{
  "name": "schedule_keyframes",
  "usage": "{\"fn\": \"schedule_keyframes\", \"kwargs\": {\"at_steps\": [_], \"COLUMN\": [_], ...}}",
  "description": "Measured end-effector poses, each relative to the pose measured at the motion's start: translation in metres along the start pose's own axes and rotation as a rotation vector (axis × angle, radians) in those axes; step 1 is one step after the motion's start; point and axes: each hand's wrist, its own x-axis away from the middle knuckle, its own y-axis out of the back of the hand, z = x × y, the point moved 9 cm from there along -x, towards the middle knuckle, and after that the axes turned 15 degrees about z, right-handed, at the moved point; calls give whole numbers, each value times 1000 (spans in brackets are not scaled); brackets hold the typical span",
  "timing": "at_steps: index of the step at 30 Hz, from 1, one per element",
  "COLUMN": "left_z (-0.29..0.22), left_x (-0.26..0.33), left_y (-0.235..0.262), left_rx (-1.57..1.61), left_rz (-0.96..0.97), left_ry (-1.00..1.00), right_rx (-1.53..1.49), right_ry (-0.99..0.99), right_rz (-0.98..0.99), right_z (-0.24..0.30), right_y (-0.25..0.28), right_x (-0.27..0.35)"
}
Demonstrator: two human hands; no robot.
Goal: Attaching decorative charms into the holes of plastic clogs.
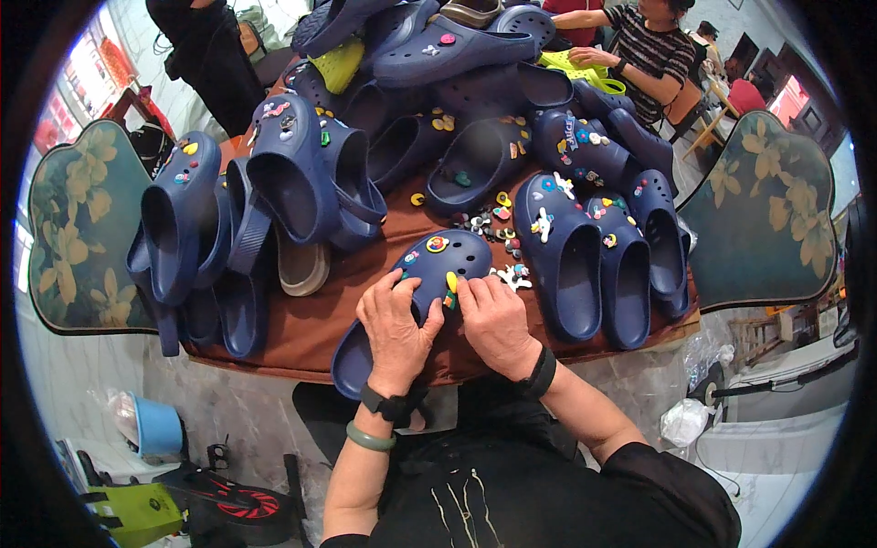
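At the table's near edge lies a navy clog point(459, 252) with holes across its toe, its heel toward me. Several small charms sit in it, among them a round red-and-yellow one point(437, 244). My left hand point(395, 331) is closed on the clog's left side, thumb reaching over its opening. At the clog's right side, my right hand point(496, 327) pinches by a yellow-and-green shoe charm point(450, 289); the fingers partly hide where it meets the shoe. Just beyond the clog, loose charms point(502, 212) and a white figure charm point(515, 277) lie on the cloth.
Decorated navy clogs point(559, 260) stand close on the right, more clogs point(292, 183) on the left, and a tall pile point(448, 55) at the back. A brown cloth point(301, 324) covers the table. Flowered chair backs point(87, 228) flank it. Another person point(647, 55) sits at the far right.
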Motion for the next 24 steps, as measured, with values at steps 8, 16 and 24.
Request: {"fn": "schedule_keyframes", "kwargs": {"at_steps": [8, 16, 24], "left_z": [1, -1, 2], "left_x": [-1, 0, 0], "left_y": [1, 2, -1], "left_rx": [6, 7, -4], "left_rz": [-12, -17, -3], "left_ry": [-9, -17, -13], "right_rx": [-414, -578, -437], "right_ry": [-64, -138, -169], "right_rz": [61, -36, -116], "right_z": [-34, -59, -57], "right_y": [1, -6, -3], "right_x": [-25, -11, -12]}}
